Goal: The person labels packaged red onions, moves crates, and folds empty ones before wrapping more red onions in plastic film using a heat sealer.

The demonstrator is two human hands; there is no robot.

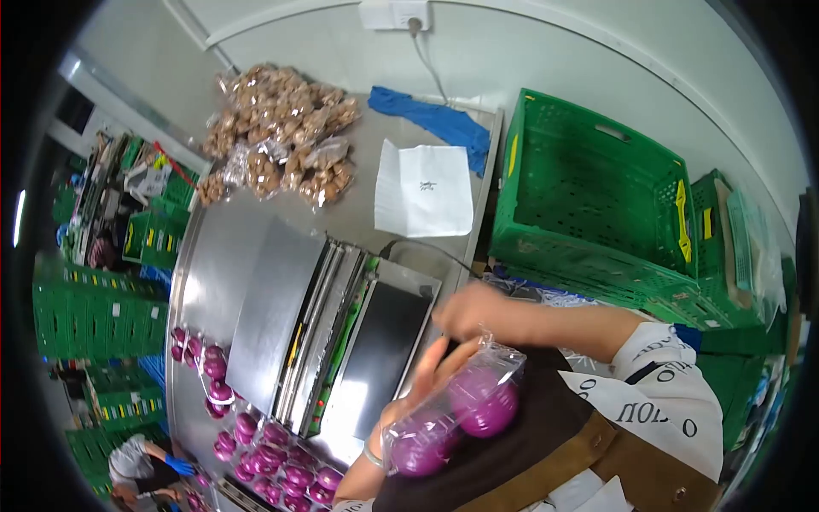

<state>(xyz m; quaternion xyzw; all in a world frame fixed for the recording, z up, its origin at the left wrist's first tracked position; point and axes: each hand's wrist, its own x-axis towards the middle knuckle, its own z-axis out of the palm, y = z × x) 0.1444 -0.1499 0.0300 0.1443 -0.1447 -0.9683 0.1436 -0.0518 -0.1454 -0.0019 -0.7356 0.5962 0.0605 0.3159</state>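
My left hand [415, 394], with a bracelet at the wrist, holds a clear plastic bag of red onions [483, 401] in front of my apron. Its fingers stretch along the far side of the bag. Close to those fingertips is my right hand [467, 312], curled closed and blurred by motion. Whatever it may be gripping is hidden. Beside both hands stands a metal machine [375, 341] with a dark flat plate and slim rollers. More bagged red onions [277, 461] lie along the steel table [209, 282] at the lower left.
Clear bags of brown, knobbly produce [281, 128] are heaped at the table's far end. Near them lie a white paper sheet [424, 189] and a blue cloth [435, 121]. Green crates [589, 171] stand on the right. Another person [141, 465] with a blue glove is at lower left.
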